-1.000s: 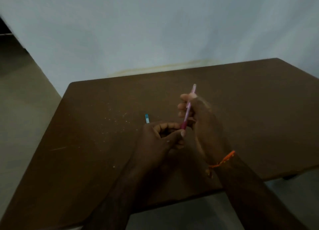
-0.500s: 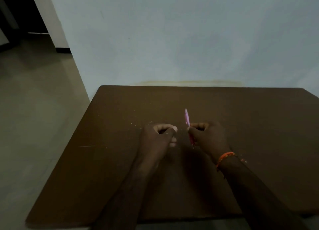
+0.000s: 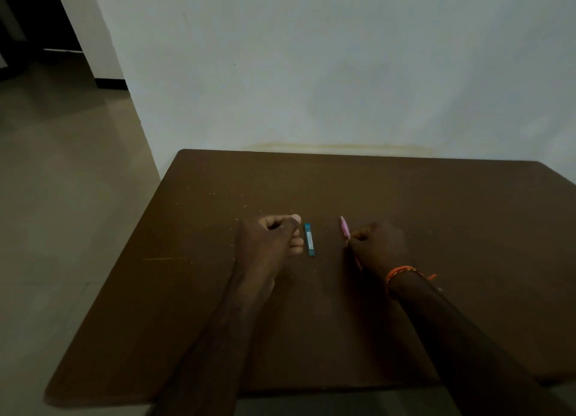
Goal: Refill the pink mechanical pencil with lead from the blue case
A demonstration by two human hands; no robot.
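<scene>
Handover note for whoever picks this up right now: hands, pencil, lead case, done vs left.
Left hand: curled loosely, resting on the brown table; whether it holds anything cannot be told.
Right hand: closed on the pink mechanical pencil, one end poking out past the fingers.
Blue lead case: flat on the table between the hands, touched by neither.
Done: pencil in hand. Whether lead is already in cannot be told.
Left: open case, load lead, close pencil.

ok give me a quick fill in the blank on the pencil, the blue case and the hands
1. The pink pencil is held in the ____ hand.
2. The blue case lies on the table ____ the two hands.
3. The orange band is on the ____ wrist.
4. The left hand is curled into a loose ____.

Missing: right; between; right; fist
</scene>
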